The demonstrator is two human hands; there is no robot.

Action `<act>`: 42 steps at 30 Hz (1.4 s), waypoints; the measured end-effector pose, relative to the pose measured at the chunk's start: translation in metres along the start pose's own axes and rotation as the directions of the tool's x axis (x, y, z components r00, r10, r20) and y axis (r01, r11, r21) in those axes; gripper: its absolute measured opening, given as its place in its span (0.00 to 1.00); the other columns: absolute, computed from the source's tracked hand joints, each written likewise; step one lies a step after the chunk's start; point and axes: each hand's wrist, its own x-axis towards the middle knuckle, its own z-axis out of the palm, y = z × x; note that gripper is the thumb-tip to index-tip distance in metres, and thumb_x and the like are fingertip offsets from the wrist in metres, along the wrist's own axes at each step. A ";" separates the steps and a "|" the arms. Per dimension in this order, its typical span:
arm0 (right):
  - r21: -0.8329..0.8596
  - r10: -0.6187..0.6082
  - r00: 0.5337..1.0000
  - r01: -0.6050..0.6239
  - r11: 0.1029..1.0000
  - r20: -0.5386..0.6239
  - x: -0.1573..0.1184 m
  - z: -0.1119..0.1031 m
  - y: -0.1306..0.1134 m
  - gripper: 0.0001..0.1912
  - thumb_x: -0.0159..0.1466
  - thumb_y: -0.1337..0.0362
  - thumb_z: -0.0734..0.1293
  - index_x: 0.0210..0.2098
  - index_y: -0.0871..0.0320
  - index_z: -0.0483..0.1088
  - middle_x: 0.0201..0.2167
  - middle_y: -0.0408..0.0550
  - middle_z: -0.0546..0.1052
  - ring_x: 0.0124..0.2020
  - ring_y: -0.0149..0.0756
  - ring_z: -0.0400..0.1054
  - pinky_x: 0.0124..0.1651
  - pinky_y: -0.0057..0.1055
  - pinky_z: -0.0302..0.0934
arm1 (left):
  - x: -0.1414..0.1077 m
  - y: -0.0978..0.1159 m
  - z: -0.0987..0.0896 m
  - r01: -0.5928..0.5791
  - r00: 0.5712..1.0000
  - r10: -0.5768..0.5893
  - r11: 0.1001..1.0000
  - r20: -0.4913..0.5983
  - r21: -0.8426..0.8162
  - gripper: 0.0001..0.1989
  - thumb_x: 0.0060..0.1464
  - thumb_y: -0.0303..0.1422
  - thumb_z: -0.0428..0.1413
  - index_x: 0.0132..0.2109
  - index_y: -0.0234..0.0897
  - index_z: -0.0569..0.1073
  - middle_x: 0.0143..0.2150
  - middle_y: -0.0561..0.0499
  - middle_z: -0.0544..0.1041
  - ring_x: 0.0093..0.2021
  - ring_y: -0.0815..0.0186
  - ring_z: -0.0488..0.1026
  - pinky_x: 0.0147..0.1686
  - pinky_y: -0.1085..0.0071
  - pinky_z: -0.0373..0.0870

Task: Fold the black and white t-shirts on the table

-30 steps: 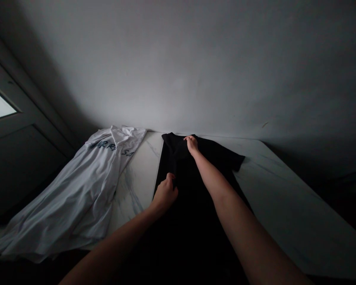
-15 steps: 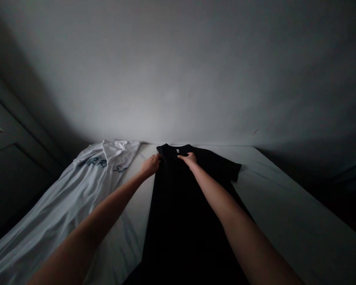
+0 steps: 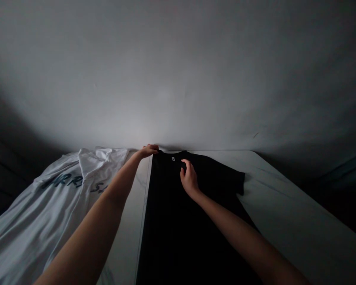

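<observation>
As the person reached over the table (image 3: 287,206), a black T-shirt (image 3: 178,237) lay flat and lengthwise on its pale, veined top, with the neck at the far edge by the wall (image 3: 178,71) and the hem running out of view toward the person. A small white tag (image 3: 173,158) showed inside the neck. The left hand (image 3: 148,151) lay at the shirt's far left corner beside the neck, its fingers (image 3: 153,148) together over the edge, though whether they pinched the cloth could not be told. The right hand (image 3: 190,180) rested on the chest, its fingers (image 3: 184,168) loosely curved and slightly parted, holding nothing visible. One sleeve spread out toward the right of the view, while the other side ran as a straight edge with no sleeve showing. No fold crossed the upper part, and the lower body was too dark to judge. Just left of it, a white shirt (image 3: 56,209) with dark lettering (image 3: 67,182) lay spread out, its collar (image 3: 96,160) toward the wall.
</observation>
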 end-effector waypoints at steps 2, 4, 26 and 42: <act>-0.019 -0.010 1.000 0.010 1.000 0.025 -0.005 -0.005 -0.002 0.21 0.66 0.68 0.55 0.56 0.55 0.65 0.52 0.58 0.72 0.54 0.45 0.68 0.56 0.42 0.64 | 0.009 0.002 0.003 -0.045 0.998 0.041 0.995 0.058 0.085 0.14 0.57 0.35 0.55 0.45 0.30 0.77 0.39 0.49 0.79 0.49 0.58 0.67 0.55 0.59 0.56; -0.034 -0.010 0.999 0.012 0.999 0.045 -0.010 -0.009 -0.002 0.20 0.66 0.69 0.54 0.54 0.54 0.67 0.48 0.56 0.72 0.52 0.45 0.69 0.56 0.42 0.64 | 0.015 0.004 0.006 -0.073 0.994 0.063 0.989 0.086 0.127 0.10 0.53 0.35 0.60 0.41 0.35 0.78 0.38 0.48 0.79 0.51 0.56 0.66 0.56 0.57 0.54; -0.025 -0.085 0.992 0.088 0.996 0.089 -0.023 -0.011 0.002 0.12 0.66 0.72 0.59 0.41 0.56 0.72 0.39 0.51 0.69 0.40 0.39 0.69 0.46 0.36 0.67 | 0.021 -0.022 0.025 -0.201 0.978 0.205 0.841 0.048 0.503 0.13 0.62 0.42 0.54 0.45 0.39 0.76 0.42 0.43 0.79 0.50 0.55 0.70 0.51 0.60 0.57; -0.626 0.261 0.896 0.024 0.779 0.359 -0.010 -0.046 -0.054 0.13 0.66 0.69 0.62 0.49 0.57 0.72 0.47 0.56 0.73 0.49 0.44 0.69 0.45 0.34 0.64 | -0.025 0.045 0.050 0.112 0.980 -0.019 0.877 -0.198 0.468 0.17 0.61 0.26 0.47 0.54 0.32 0.73 0.56 0.34 0.72 0.58 0.48 0.66 0.55 0.53 0.63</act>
